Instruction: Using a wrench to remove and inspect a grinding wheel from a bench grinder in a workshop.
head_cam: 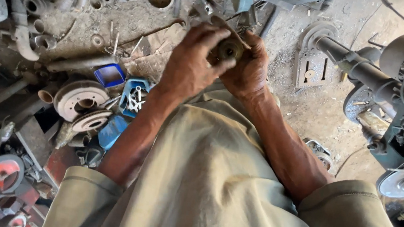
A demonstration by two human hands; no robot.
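Both hands, left hand (pixel 191 63) and right hand (pixel 247 69), have fingers clamped on a round metal part (pixel 226 50), not yet set down.

1. A small round metal part (pixel 227 50), dark and rusty brown, with a paler centre hub and a dark hole in its middle.
2. It is held up in the air between both hands, above the dirt floor (pixel 322 105), its round face turned towards the camera.
3. Fingers cover much of its rim, so its full shape cannot be told.
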